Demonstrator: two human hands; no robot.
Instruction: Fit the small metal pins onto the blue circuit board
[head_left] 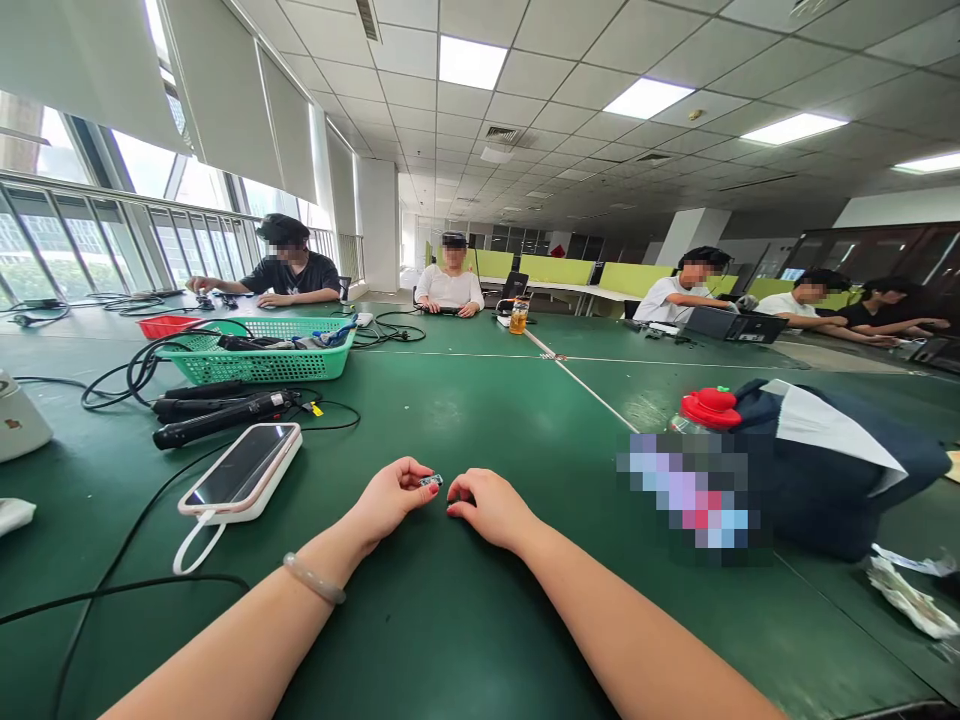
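My left hand is just left of the middle of the green table, closed in a pinch. Between its thumb and fingertips sits a small metallic piece, pale and shiny, too small to name. A bracelet circles the left wrist. Across a narrow gap, my right hand rests low over the tabletop with curled fingers, its thumb bent toward the forefinger. Whatever may be inside that grip is hidden. The two hands do not touch each other.
Left of my hands lie a phone with a white strap, black rod-shaped devices, cables and a green basket. To the right are a dark bag, a red-lidded container and crumpled wrappers. Several people sit around the table.
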